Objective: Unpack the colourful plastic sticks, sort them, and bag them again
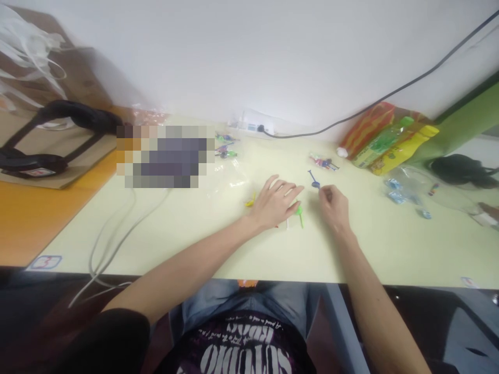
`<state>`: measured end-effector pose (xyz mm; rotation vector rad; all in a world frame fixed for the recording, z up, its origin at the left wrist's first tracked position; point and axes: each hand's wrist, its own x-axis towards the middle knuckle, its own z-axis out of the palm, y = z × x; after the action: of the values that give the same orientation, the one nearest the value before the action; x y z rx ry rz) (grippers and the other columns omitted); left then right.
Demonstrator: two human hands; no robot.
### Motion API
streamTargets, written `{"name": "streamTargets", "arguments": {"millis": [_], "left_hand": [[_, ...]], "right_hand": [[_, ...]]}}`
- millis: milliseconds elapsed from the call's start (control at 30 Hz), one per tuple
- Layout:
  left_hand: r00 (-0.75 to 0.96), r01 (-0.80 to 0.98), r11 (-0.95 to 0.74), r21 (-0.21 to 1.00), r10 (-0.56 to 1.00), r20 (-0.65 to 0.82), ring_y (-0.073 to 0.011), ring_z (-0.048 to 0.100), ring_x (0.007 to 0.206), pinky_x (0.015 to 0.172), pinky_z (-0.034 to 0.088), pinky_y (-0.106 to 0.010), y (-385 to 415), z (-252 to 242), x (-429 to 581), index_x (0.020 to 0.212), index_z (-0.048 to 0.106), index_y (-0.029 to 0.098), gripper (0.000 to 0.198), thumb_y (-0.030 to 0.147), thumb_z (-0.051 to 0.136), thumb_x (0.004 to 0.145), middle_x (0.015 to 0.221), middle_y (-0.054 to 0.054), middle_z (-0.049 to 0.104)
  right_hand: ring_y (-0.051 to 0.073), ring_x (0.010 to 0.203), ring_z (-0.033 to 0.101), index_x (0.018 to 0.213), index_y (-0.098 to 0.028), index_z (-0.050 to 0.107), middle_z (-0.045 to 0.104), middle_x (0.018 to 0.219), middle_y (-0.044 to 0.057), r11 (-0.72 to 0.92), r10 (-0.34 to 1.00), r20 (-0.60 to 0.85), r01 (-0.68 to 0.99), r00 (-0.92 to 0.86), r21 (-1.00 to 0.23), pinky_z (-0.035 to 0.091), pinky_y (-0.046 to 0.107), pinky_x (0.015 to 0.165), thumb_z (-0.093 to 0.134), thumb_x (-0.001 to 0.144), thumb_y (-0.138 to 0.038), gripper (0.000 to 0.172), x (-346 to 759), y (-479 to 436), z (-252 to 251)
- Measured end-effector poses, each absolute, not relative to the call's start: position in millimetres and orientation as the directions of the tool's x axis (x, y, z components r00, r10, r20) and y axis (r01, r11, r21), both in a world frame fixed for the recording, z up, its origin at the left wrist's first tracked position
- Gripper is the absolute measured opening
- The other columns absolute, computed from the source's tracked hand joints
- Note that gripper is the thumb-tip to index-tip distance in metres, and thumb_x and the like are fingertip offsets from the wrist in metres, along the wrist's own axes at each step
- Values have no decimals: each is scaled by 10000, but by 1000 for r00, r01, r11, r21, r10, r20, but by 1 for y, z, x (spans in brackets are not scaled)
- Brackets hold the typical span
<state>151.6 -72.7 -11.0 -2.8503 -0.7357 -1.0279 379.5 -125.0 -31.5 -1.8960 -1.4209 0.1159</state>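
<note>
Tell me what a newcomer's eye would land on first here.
Most likely the two bare hands near mid-table: the left hand spread low over the pale table, with a green piece showing by its thumb, and the right hand pinching a blue piece. Next, probably, the bright green-capped bottle and yellow bottle by the wall at the right.

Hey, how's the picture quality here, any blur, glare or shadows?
Head view: the blue piece in the right hand looks blurry; head view: glints on the clear bag; head view: soft shadow on the wall beside the cardboard; head view: coarse pixel blocks hide an area at left.
</note>
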Motion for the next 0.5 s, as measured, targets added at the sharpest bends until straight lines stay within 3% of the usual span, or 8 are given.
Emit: {"name": "streamTargets", "arguments": {"millis": [100,200,333,500], "left_hand": [[642,453,-879,147,436,631,-234,640,1103,1186,332,-505,-71,-9,151,1385,549,167,411,382,475,1043,1247,-95,700],[627,429,-890,152,415,659,-229,652,1087,1190,330,-499,-73,-8,150,1380,546,163,454,456,475,1040,1213,-88,719],[621,376,-913,159,375,689,-221,662,1080,1199,320,-484,-79,-8,152,1209,630,183,376,486,505,1025,1131,-57,743],[587,374,-904,209,405,701,-200,681,1026,1183,346,-459,-83,-11,155,1084,655,194,303,454,514,1021,1028,-36,760]], "right_hand": [[180,721,578,1004,-181,610,675,903,68,-2,813,467,803,348,-596,457,309,670,476,954,-345,217,366,-135,-27],[187,720,577,1006,-202,585,655,872,57,133,768,618,902,169,-411,456,313,664,472,969,-306,157,351,-145,-26],[217,820,619,996,-209,574,673,889,76,264,696,710,957,-105,-117,471,323,719,503,956,-233,85,338,-152,-27],[178,703,619,1037,-192,580,675,818,47,312,644,737,950,-204,-10,437,278,622,507,960,-180,107,332,-154,-30]]}}
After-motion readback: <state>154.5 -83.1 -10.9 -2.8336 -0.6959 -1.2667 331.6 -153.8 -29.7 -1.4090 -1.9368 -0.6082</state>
